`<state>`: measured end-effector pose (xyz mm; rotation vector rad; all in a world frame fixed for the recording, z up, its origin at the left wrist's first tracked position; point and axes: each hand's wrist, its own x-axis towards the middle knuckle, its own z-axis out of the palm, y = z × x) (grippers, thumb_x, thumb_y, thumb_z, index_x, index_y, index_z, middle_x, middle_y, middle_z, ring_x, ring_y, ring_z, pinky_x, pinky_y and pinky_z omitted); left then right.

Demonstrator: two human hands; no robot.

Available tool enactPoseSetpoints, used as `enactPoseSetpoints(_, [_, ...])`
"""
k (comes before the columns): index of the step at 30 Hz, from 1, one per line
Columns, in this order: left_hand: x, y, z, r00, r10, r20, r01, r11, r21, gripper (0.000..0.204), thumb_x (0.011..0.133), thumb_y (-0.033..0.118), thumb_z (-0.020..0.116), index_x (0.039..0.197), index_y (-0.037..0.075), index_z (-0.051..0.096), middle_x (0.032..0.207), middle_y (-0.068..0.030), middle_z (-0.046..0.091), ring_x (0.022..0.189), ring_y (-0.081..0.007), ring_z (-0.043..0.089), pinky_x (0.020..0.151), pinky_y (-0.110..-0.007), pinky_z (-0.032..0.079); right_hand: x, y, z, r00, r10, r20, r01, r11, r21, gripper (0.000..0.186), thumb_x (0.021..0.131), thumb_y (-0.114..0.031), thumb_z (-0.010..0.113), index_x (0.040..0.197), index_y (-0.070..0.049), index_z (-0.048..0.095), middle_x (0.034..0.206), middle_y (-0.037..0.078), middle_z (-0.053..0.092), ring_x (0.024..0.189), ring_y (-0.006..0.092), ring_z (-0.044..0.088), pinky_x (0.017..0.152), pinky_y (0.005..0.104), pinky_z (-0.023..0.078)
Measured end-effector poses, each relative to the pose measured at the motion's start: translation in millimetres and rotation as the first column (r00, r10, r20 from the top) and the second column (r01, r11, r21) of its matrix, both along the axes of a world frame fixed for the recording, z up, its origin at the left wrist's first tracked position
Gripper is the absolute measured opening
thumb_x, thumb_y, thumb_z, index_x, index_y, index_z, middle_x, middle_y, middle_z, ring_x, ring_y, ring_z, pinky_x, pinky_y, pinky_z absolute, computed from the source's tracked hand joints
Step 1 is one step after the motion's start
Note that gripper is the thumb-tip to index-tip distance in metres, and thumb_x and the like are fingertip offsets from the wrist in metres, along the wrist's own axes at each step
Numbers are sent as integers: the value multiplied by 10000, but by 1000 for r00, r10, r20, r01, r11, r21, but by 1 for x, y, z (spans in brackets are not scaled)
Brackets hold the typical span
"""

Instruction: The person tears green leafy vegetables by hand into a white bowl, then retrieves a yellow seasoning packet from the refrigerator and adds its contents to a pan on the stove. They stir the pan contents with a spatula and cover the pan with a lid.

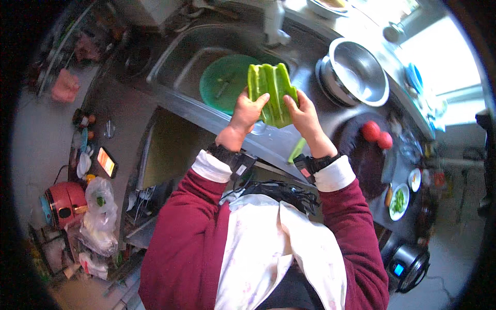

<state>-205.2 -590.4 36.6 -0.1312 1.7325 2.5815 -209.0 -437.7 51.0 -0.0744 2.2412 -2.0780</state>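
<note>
The left hand (249,111) and right hand (306,116) are together grasping several long green stalks (273,103) near the green basin (213,85) in the sink (170,64), gathering apparently being done, any slicing seemingly awaiting its turn, while one loose green piece (296,150) is lying apart on the surface (306,77).

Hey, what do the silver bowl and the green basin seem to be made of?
Silver bowl: polished metal, probably stainless steel, from its bright, mirror-like reflections. Green basin: likely plastic, given its evenly coloured body; blur leaves its finish unclear.
</note>
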Motion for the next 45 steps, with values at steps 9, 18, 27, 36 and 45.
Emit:
enactPoseSetpoints(9, [86,150,10,712,-680,175,400,598,694,315,849,171,572,1129,39,510,1058,-92,586,947,-218,588,838,-356,479,118,171,0,910,280,307,56,649,-759,285,899,-240,488,1101,-40,507,995,74,603,849,170,609,751,309,500])
enactPoseSetpoints(18, [150,311,-19,604,-713,357,184,560,808,341,842,269,578,1109,66,519,1042,-66,589,929,-212,589,811,-370,495,203,284,-29,955,-193,224,294,557,-777,255,910,-205,450,1081,-26,512,958,63,598,827,162,600,750,307,486])
enactPoseSetpoints(27, [127,307,18,614,-776,142,722,626,297,304,871,204,551,1128,50,504,1059,-66,577,912,-191,590,798,-338,484,226,355,7,919,134,370,148,753,-641,317,843,-198,524,1097,-8,527,1002,90,603,863,176,610,758,310,502])
enactPoseSetpoints(36, [114,303,32,746,-659,-90,659,751,-35,187,832,125,609,1005,57,592,907,-5,614,817,-91,573,727,-239,458,196,322,5,967,203,151,15,549,-835,356,890,-278,504,1160,-47,496,1062,96,587,929,179,594,802,326,487])
enactPoseSetpoints(45, [90,302,32,999,40,-26,-41,999,-20,232,872,258,556,1000,67,526,900,-66,610,796,-173,599,690,-331,502,199,320,-71,845,-251,473,534,446,-718,195,904,-200,450,1014,-67,542,859,82,618,728,221,619,665,391,520])
